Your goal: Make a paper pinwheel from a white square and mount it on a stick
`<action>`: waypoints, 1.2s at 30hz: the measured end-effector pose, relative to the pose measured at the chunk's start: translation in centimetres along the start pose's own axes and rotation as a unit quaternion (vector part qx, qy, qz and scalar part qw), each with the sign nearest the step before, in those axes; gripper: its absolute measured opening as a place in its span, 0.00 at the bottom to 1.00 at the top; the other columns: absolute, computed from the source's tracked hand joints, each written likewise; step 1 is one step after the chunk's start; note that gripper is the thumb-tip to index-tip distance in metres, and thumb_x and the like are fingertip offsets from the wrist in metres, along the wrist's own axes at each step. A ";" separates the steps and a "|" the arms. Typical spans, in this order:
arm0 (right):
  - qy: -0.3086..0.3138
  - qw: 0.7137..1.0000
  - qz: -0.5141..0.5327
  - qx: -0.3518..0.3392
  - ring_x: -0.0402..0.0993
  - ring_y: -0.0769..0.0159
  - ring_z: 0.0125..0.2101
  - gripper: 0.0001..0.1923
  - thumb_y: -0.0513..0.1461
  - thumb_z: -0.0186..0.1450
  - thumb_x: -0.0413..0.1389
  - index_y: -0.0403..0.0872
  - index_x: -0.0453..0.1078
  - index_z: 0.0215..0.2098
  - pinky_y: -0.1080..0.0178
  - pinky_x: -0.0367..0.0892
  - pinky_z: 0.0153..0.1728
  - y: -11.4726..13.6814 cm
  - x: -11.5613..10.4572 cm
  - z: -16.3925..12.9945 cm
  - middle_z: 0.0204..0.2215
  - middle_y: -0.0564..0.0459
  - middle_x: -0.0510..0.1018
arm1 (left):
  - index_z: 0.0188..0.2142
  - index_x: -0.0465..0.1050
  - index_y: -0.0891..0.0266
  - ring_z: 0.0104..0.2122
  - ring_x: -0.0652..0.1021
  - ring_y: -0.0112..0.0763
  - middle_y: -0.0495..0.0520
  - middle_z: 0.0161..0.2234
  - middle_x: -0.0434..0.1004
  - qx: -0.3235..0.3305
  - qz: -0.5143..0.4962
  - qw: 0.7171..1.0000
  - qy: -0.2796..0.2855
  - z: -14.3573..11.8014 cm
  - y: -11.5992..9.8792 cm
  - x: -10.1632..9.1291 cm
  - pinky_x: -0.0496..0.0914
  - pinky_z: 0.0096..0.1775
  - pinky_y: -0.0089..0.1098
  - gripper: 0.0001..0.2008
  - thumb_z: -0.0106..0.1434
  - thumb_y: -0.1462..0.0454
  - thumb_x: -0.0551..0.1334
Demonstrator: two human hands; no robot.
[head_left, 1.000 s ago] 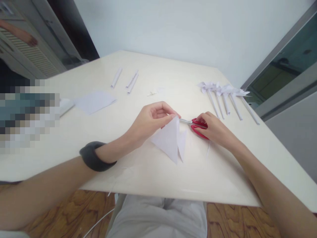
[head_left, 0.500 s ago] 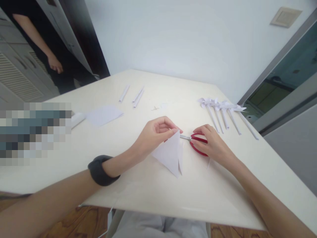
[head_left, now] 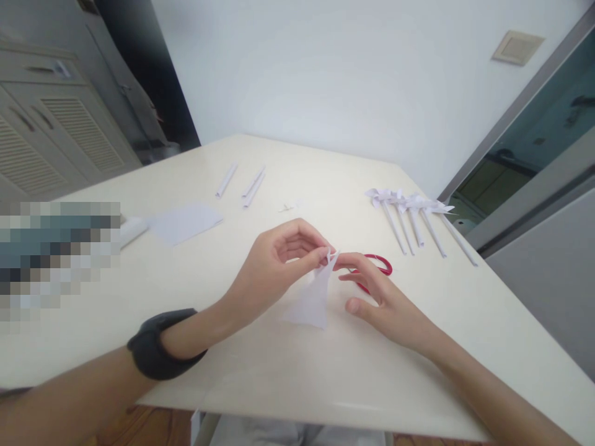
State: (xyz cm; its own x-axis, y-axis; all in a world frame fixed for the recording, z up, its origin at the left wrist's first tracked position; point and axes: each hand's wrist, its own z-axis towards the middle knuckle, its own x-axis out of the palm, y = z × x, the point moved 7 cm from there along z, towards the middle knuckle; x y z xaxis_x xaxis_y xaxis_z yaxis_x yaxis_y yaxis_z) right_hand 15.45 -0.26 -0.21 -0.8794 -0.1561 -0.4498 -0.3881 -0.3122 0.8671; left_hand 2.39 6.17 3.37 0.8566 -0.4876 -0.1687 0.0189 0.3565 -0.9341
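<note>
1. My left hand [head_left: 274,266] pinches the top corner of the folded paper [head_left: 312,300] between thumb and fingertips, closed on it, so the triangle hangs point-up with its lower edge close to the table [head_left: 288,371]; I cannot tell whether it touches.

2. My right hand [head_left: 381,297] meets the same corner from the other side. Its forefinger tip touches the small cut tips at the top, while the other fingers are spread and loose. I judge it is not clamped on anything, only steadying or parting the tips.

3. Holding the corner high keeps the cut end where I can see it and work it with both hands.

4. The scissors [head_left: 379,266] lie flat on the table just behind my right hand, red handles partly hidden by my fingers, close enough to reach.

5. To the right, well apart, finished pinwheels [head_left: 413,210] lie side by side in a row, heads away from me, out of the working area.

6. Further back on the left lie three paper rolls [head_left: 246,183], a flat sheet [head_left: 186,222] and, between them and the pinwheels, small scraps [head_left: 288,207].

7. A dark band [head_left: 160,344] sits on my left wrist.
</note>
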 end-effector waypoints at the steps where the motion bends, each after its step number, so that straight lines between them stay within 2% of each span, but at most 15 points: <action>1: -0.003 1.000 0.017 -0.005 0.59 0.64 0.56 0.22 0.47 0.64 0.54 0.53 0.58 0.54 0.58 0.59 0.57 0.2 -0.1 0.0 0.54 0.52 0.64 | 0.33 0.70 0.62 0.35 0.77 0.27 0.50 0.33 0.76 0.011 0.009 1.000 -0.002 -0.1 -0.2 0.0 0.71 0.37 0.25 0.04 0.61 0.63 0.62; 5: -0.019 0.998 0.055 -0.006 0.58 0.63 0.57 0.21 0.46 0.65 0.54 0.53 0.58 0.54 0.58 0.58 0.58 0.6 -0.4 0.0 0.55 0.52 0.63 | 0.34 0.71 0.61 0.34 0.76 0.26 0.48 0.32 0.75 0.050 0.072 0.996 -0.006 -0.3 -0.9 0.0 0.70 0.38 0.26 0.03 0.61 0.64 0.62; 8: -0.041 0.997 0.061 -0.004 0.59 0.62 0.57 0.21 0.46 0.63 0.56 0.52 0.60 0.53 0.58 0.58 0.57 0.8 -0.5 0.0 0.54 0.52 0.64 | 0.32 0.71 0.60 0.30 0.74 0.24 0.46 0.29 0.74 0.063 0.136 0.989 -0.012 -0.5 -1.2 0.1 0.67 0.34 0.26 0.03 0.61 0.63 0.62; 11: -0.056 0.996 0.067 -0.002 0.61 0.62 0.55 0.19 0.45 0.63 0.56 0.52 0.61 0.51 0.58 0.59 0.56 1.0 -0.5 -0.1 0.52 0.52 0.66 | 0.31 0.72 0.58 0.23 0.67 0.22 0.43 0.23 0.69 0.073 0.198 0.977 -0.038 -0.7 -1.7 -0.2 0.63 0.27 0.25 0.02 0.59 0.63 0.64; 14: -0.054 0.995 0.090 -0.001 0.63 0.61 0.53 0.17 0.46 0.63 0.55 0.52 0.62 0.49 0.57 0.60 0.54 1.3 -0.4 -0.2 0.50 0.52 0.67 | 0.30 0.73 0.57 0.22 0.64 0.23 0.43 0.22 0.68 0.080 0.236 0.966 -0.065 -0.8 -2.2 -0.5 0.61 0.26 0.26 0.02 0.57 0.64 0.65; 17: -0.057 0.993 0.101 0.009 0.64 0.61 0.52 0.16 0.44 0.62 0.57 0.52 0.63 0.47 0.58 0.60 0.53 1.4 -0.3 -0.2 0.49 0.51 0.68 | 0.31 0.73 0.58 0.26 0.70 0.25 0.45 0.25 0.73 0.060 0.191 0.979 -0.044 -0.9 -2.1 -0.2 0.64 0.29 0.26 0.03 0.57 0.63 0.65; 20: -0.059 0.994 0.094 0.022 0.66 0.61 0.49 0.17 0.41 0.60 0.60 0.53 0.63 0.46 0.59 0.61 0.51 1.4 -0.1 -0.2 0.46 0.53 0.69 | 0.33 0.71 0.58 0.31 0.76 0.29 0.47 0.29 0.76 -0.009 0.065 0.998 0.021 -0.8 -0.9 0.6 0.68 0.32 0.27 0.04 0.58 0.62 0.64; 22: -0.052 0.995 0.085 0.029 0.67 0.63 0.45 0.14 0.39 0.59 0.60 0.53 0.64 0.43 0.60 0.62 0.49 1.4 0.1 -0.3 0.41 0.55 0.71 | 0.34 0.71 0.59 0.32 0.77 0.29 0.48 0.30 0.77 -0.052 -0.015 0.997 0.057 -0.9 -0.1 1.2 0.70 0.34 0.27 0.04 0.58 0.64 0.64; 24: -0.037 0.994 0.087 0.045 0.68 0.65 0.40 0.08 0.37 0.60 0.59 0.52 0.66 0.37 0.61 0.62 0.46 1.4 0.3 -0.4 0.36 0.57 0.71 | 0.34 0.71 0.59 0.31 0.78 0.28 0.48 0.30 0.77 -0.076 -0.061 0.992 0.078 -0.8 0.4 1.7 0.70 0.33 0.26 0.05 0.57 0.65 0.65; 26: -0.011 0.990 0.114 0.077 0.68 0.67 0.36 0.03 0.38 0.62 0.57 0.50 0.66 0.32 0.63 0.62 0.41 1.2 0.5 -0.4 0.32 0.57 0.71 | 0.33 0.71 0.59 0.30 0.77 0.26 0.48 0.30 0.77 -0.089 -0.077 0.989 0.091 -0.7 0.7 1.9 0.70 0.33 0.24 0.06 0.56 0.64 0.66; 31: 0.043 0.963 0.218 0.151 0.66 0.70 0.29 0.10 0.44 0.63 0.56 0.47 0.65 0.29 0.68 0.59 0.27 0.6 1.1 -0.4 0.30 0.56 0.71 | 0.34 0.72 0.59 0.31 0.77 0.27 0.49 0.31 0.77 -0.106 -0.066 0.986 0.110 -0.6 1.3 2.1 0.69 0.32 0.25 0.08 0.56 0.60 0.66; 36: 0.035 0.956 0.229 0.177 0.68 0.68 0.31 0.09 0.42 0.59 0.60 0.47 0.66 0.30 0.67 0.61 0.30 -0.4 1.2 -0.4 0.29 0.56 0.69 | 0.34 0.71 0.58 0.31 0.76 0.27 0.48 0.31 0.76 -0.100 -0.037 0.987 0.123 -0.7 1.5 2.3 0.69 0.30 0.24 0.06 0.58 0.60 0.64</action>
State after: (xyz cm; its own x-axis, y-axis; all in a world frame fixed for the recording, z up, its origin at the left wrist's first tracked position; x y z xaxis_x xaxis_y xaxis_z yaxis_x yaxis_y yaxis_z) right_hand 14.72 -0.72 -1.20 -0.9636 -0.2672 -0.0074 -0.0464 0.1397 0.9891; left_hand 4.04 5.02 1.37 0.7049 -0.6942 -0.1456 -0.0458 0.1603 -0.9860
